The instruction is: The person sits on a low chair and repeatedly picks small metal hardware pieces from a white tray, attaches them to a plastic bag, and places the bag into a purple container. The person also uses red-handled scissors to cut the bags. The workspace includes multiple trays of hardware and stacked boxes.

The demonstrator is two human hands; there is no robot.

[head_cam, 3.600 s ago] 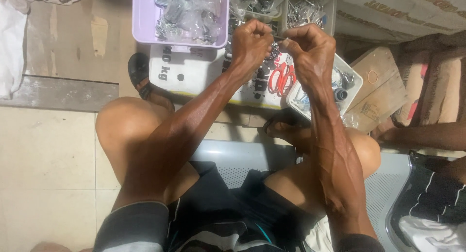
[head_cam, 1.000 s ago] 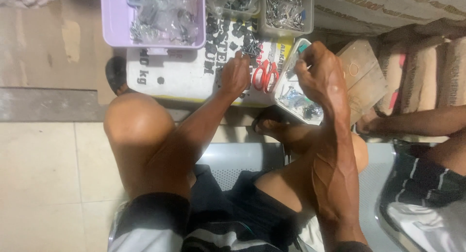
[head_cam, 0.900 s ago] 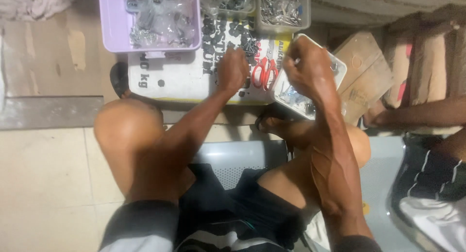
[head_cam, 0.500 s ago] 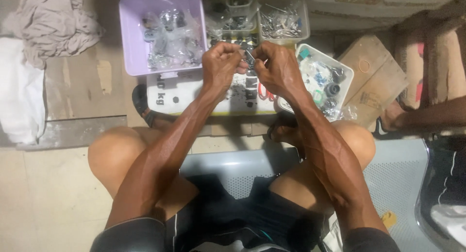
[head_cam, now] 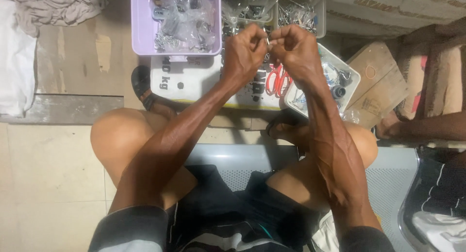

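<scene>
My left hand (head_cam: 246,52) and my right hand (head_cam: 295,49) are raised together in front of me, fingertips meeting around a small metal part (head_cam: 267,40). Both hands pinch it between thumb and fingers; its exact shape is too small to tell. Below the hands lies a white printed sack (head_cam: 194,79) with loose small metal pieces and red-handled scissors (head_cam: 277,80) on it. A lilac plastic tray (head_cam: 140,28) of bagged metal parts stands just beyond my left hand.
Clear tubs of metal parts (head_cam: 301,11) stand at the top. A white tray (head_cam: 352,77) with small pieces sits right of the scissors, beside cardboard (head_cam: 381,87). Grey cloth (head_cam: 53,4) lies top left. Another person's arm (head_cam: 427,128) and clothing are at the right.
My hands came up from the sack and the white tray and met in front of the tubs. The camera view shifted, bringing the cloth at left into sight.
</scene>
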